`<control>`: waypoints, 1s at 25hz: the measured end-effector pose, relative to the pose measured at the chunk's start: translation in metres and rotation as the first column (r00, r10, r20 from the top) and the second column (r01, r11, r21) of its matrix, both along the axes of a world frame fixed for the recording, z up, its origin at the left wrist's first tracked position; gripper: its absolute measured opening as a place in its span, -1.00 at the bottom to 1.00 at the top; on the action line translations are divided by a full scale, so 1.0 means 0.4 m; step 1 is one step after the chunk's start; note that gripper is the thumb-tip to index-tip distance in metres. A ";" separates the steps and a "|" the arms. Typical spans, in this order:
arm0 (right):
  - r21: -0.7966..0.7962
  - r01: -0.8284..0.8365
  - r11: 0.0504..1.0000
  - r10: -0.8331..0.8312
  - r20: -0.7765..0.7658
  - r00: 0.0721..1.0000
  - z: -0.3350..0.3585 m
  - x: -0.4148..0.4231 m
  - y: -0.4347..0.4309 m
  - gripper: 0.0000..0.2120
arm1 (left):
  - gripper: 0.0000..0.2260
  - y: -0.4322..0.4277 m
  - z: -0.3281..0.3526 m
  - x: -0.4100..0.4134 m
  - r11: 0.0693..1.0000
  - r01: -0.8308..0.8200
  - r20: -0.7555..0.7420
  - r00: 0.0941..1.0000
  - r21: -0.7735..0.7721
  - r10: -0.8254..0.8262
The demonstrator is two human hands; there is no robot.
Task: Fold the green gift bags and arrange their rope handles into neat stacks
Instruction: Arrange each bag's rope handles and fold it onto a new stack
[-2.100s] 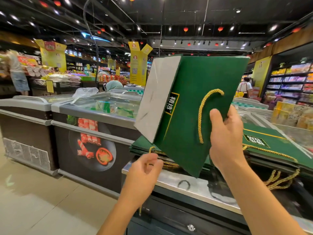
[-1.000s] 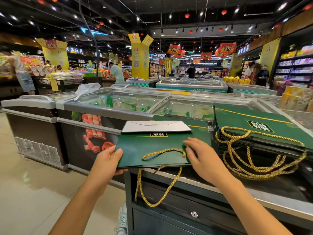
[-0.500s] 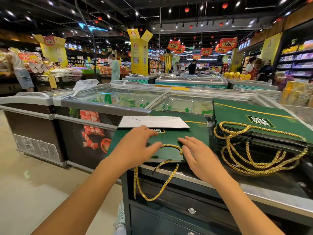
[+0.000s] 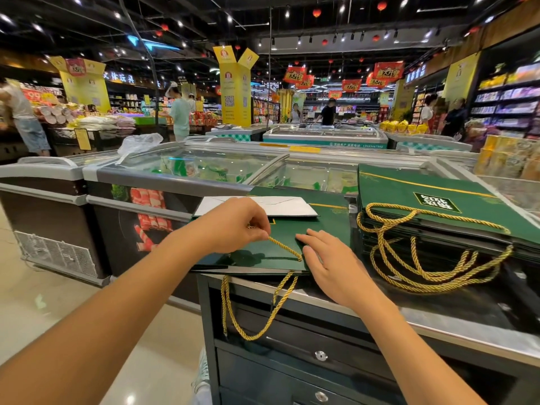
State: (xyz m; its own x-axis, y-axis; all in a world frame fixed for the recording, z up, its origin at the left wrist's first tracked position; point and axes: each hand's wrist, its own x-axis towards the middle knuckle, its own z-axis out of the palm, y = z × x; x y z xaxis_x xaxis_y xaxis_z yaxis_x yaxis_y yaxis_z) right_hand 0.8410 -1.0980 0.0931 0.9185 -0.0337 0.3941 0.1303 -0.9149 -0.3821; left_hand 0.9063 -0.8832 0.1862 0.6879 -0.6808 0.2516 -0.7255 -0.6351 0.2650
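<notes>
Both forearms reach forward over the counter (image 4: 438,325) edge. The left hand (image 4: 233,226) hovers palm down above the folded green bag (image 4: 330,220), thumb and forefinger pinching 1 gold rope handle (image 4: 285,247) near its end. The right hand (image 4: 330,264) lies flat, fingers straight, pressing the bag's near right part. The bag lies at the counter's left end, seemingly atop other flat bags. A 2nd handle (image 4: 251,311) hangs over the edge. Just beside it sits a taller stack (image 4: 438,200).

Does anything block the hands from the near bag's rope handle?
Nothing visible does. The left hand pinches the rope handle on the folded green bag, and the right hand rests flat on the bag beside the rope's other end.
</notes>
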 end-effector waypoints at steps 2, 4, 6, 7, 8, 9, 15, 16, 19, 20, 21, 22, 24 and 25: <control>-0.004 0.000 1.000 0.000 -0.005 1.000 0.002 -0.001 0.001 -0.60 | -0.91 0.010 0.015 -0.001 1.000 0.007 -0.007 1.000 0.011 -0.007; 0.006 0.002 1.000 -0.001 -0.006 1.000 0.004 -0.001 0.002 -0.60 | -0.91 0.014 0.031 -0.005 1.000 0.027 0.002 1.000 0.002 -0.027; 0.009 0.001 1.000 -0.001 -0.004 1.000 0.004 -0.002 0.003 -0.61 | -0.92 0.017 0.050 -0.008 0.998 0.059 0.020 0.998 -0.039 -0.058; 0.007 -0.001 1.000 0.001 -0.003 1.000 0.004 -0.002 0.004 -0.61 | -0.92 0.017 0.061 -0.009 0.995 0.069 0.034 0.997 -0.076 -0.066; 0.004 -0.002 1.000 0.002 -0.002 1.000 0.004 -0.003 0.004 -0.61 | -0.93 0.017 0.073 -0.010 0.990 0.076 0.052 0.996 -0.115 -0.070; 0.002 -0.003 1.000 0.003 -0.001 1.000 0.004 -0.003 0.005 -0.61 | -0.93 0.016 0.087 -0.011 0.985 0.080 0.075 0.995 -0.151 -0.070; 0.006 0.001 1.000 -0.001 0.005 1.000 0.011 -0.006 0.007 -0.60 | -0.91 0.022 0.182 -0.005 0.945 0.156 0.265 0.961 -0.286 -0.078; 0.012 -0.002 1.000 0.002 0.007 1.000 0.012 -0.008 0.007 -0.60 | -0.92 0.024 0.187 -0.002 0.940 0.168 0.282 0.956 -0.297 -0.082; -0.004 -0.014 1.000 0.014 0.013 1.000 0.010 -0.009 0.010 -0.61 | -0.92 0.025 0.168 0.010 0.932 0.158 0.277 0.959 -0.326 -0.066; -0.013 -0.014 1.000 0.014 0.014 1.000 0.009 -0.009 0.011 -0.61 | -0.91 0.024 0.155 0.018 0.934 0.139 0.266 0.963 -0.328 -0.050; -0.016 -0.012 1.000 0.012 0.013 1.000 0.008 -0.009 0.011 -0.61 | -0.89 0.025 0.142 0.025 0.939 0.108 0.248 0.968 -0.328 -0.025; -0.014 -0.009 1.000 0.010 0.012 1.000 0.008 -0.009 0.010 -0.61 | -0.85 0.031 0.128 0.035 0.945 0.059 0.216 0.976 -0.322 0.013; -0.006 -0.009 1.000 0.009 0.016 1.000 0.009 -0.011 0.010 -0.61 | -0.70 0.058 0.096 0.056 0.949 -0.076 0.107 0.988 -0.305 0.113; -0.003 -0.009 1.000 0.010 0.021 1.000 0.010 -0.012 0.009 -0.61 | -0.66 0.079 0.074 0.065 0.943 -0.150 0.048 0.984 -0.298 0.172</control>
